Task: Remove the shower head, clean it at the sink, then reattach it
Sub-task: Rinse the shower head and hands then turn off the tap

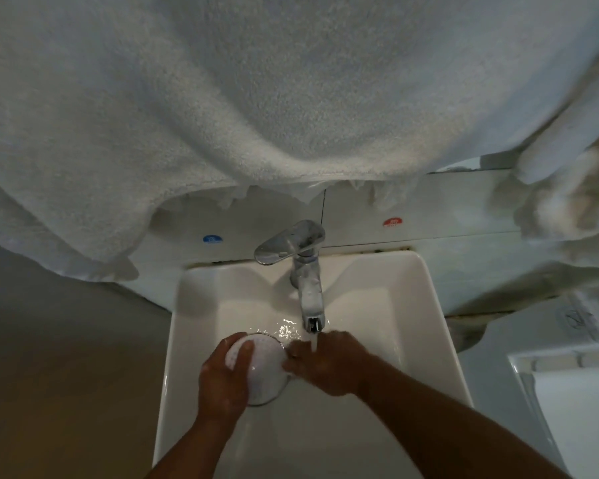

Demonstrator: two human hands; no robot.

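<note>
Now rinsing: left hand (223,378) wrapped around shower head (265,369), right hand (325,363) curled at its 3 o'clock edge. Tilt nozzle face under faucet (306,281) stream; rub nozzles.

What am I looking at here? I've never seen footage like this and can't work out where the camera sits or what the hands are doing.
The camera is worn on a person's head, looking down over a white sink. No machine: these are bare hands. The left hand grips a round white shower head, thumb across its face. The right hand touches its edge, under water running from the chrome faucet. A white towel hangs above, filling the top of the picture.
</note>
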